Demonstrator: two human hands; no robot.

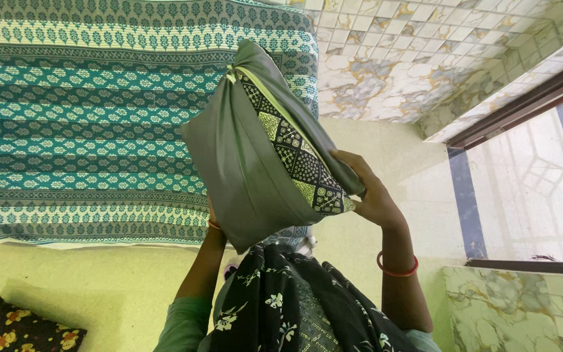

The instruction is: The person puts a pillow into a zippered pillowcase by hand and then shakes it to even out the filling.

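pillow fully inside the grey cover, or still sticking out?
Partly out. The patterned pillow shows along the open edge of the grey cover, which the right hand grips; the left hand is mostly hidden behind.

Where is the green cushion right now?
The green cushion is held up mid-frame in the head view between both hands, in front of the teal striped bedsheet.

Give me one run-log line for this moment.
pillow: half inside grey cover, raised | right hand: grips open edge | left hand: mostly hidden behind pillow | bed: patterned teal sheet

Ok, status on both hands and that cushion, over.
Right hand grips cushion at open cover edge. Left hand mostly hidden behind it, supporting. Cushion raised above striped bedspread. Nothing obstructing.
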